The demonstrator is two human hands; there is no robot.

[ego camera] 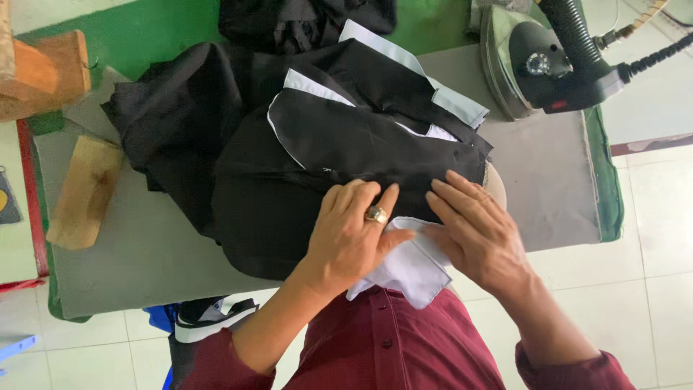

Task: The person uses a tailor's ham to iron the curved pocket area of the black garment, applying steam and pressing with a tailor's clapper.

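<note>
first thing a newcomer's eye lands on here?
Both hands pressed flat on the black garment heaped mid-board: the left hand, with a ring, beside the right hand, over a white fabric piece at the near edge. Next, the steam iron resting at the grey pressing board's far right corner, hose attached. Wooden blocks lie at the left end.

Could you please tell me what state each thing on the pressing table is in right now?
Black garment: spread rumpled on the table, white lining showing.
White pocket cloth: hanging over the near edge, under both hands.
Left hand: flat on the garment, ring on.
Right hand: flat, fingers spread.
Iron: set down, unheld.
Wooden block: lying unused.
</note>
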